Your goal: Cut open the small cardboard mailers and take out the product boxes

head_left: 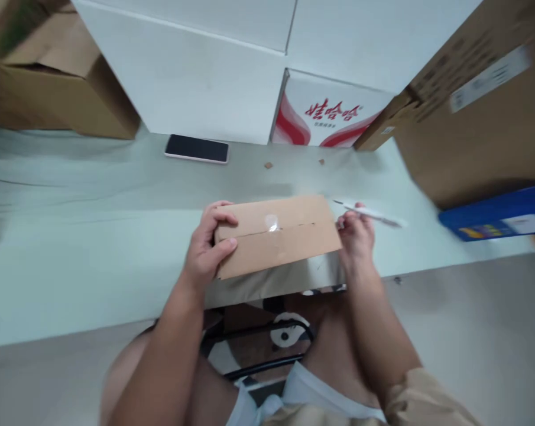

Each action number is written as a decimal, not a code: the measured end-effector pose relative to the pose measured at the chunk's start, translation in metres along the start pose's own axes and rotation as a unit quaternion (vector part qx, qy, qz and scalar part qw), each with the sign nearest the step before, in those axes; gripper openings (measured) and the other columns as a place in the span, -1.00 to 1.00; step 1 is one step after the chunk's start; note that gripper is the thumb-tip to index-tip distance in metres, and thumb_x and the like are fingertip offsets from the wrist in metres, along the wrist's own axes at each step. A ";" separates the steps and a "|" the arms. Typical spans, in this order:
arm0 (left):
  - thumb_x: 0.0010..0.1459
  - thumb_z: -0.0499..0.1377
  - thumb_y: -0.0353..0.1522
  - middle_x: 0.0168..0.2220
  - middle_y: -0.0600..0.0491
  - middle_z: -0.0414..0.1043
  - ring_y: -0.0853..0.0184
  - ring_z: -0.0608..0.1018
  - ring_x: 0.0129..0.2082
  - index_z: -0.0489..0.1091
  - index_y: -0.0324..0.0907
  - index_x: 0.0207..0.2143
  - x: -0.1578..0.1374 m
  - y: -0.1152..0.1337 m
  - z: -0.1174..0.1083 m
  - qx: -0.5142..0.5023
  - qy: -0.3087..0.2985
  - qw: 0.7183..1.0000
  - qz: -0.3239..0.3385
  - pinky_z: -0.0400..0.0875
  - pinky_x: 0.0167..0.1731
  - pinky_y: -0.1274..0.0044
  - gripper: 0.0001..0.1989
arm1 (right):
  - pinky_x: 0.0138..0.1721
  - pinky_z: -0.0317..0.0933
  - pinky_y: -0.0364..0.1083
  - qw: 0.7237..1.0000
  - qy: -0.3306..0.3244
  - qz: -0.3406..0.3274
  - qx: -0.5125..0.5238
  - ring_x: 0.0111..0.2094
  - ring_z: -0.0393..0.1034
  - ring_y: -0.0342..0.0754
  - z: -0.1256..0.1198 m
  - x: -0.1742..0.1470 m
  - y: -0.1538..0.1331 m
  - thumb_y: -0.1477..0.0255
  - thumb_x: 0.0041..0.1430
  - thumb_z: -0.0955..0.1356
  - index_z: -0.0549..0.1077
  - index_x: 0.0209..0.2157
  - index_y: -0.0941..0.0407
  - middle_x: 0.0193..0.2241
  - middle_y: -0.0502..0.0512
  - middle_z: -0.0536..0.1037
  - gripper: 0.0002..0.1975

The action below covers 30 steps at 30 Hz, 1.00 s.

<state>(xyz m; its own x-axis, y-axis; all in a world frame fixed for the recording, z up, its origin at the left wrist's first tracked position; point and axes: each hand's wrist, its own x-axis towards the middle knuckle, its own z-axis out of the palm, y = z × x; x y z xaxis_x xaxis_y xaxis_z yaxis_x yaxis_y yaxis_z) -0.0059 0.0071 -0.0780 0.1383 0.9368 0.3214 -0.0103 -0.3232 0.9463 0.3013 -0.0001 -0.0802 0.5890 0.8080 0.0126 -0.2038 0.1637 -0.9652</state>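
My left hand (209,245) is closed around the left end of a small brown cardboard box (285,234), thumb on its top face and fingers over the far edge. A seam runs along that face, with a shiny bit of clear tape (272,223) near its middle. My right hand (356,234) is at the box's right end, fingers curled around a slim white pen (380,218). The pen's thin dark tip points left, toward the box's far right corner. Whether the right fingers also touch the box, I cannot tell.
A phone (197,148) lies on the pale table (94,254) near white panels. Two brown scraps (268,165) lie beyond the box. A red-and-white carton (324,115) stands behind. Large cardboard boxes flank the table, left (63,89) and right (466,130), with a blue box (498,213) at right.
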 end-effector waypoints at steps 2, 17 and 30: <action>0.03 0.28 -0.19 0.03 -0.06 0.39 -0.01 0.40 0.15 0.44 -0.05 -0.23 0.001 -0.001 0.001 -0.004 0.006 1.000 -0.002 0.27 0.21 0.12 -0.75 | -0.51 0.17 -0.24 1.000 0.007 -0.007 0.002 -0.56 0.27 -0.27 -0.003 -0.013 -0.009 0.26 -0.24 0.56 0.29 -0.30 0.03 -0.56 -0.21 0.39 -0.50; -0.08 0.25 -0.26 -0.04 -0.07 0.39 -0.03 0.39 0.12 0.39 -0.08 -0.31 0.003 0.004 0.006 -0.079 -0.023 0.996 -0.035 0.33 0.11 0.15 -0.76 | -0.59 0.02 -0.13 0.955 -0.255 -0.151 0.013 -0.63 0.10 -0.18 0.064 -0.054 -0.094 0.25 0.18 0.45 0.65 -0.26 -0.06 -0.66 -0.12 0.30 -0.87; -0.07 0.28 -0.22 -0.05 -0.05 0.42 -0.04 0.38 0.16 0.40 -0.06 -0.32 0.002 0.003 0.009 -0.080 0.001 0.995 -0.052 0.33 0.12 0.14 -0.76 | -0.62 0.06 -0.15 0.949 -0.176 -0.150 -0.217 -0.66 0.16 -0.24 0.066 -0.067 -0.069 0.19 0.20 0.49 0.64 -0.46 0.04 -0.69 -0.11 0.33 -0.75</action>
<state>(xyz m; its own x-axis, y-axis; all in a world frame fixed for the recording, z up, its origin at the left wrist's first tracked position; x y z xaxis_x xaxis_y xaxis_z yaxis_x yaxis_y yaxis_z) 0.0037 0.0069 -0.0750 0.1453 0.9643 0.2216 -0.1533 -0.1993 0.9679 0.2244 -0.0285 0.0024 0.2575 0.9129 0.3166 0.3173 0.2296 -0.9201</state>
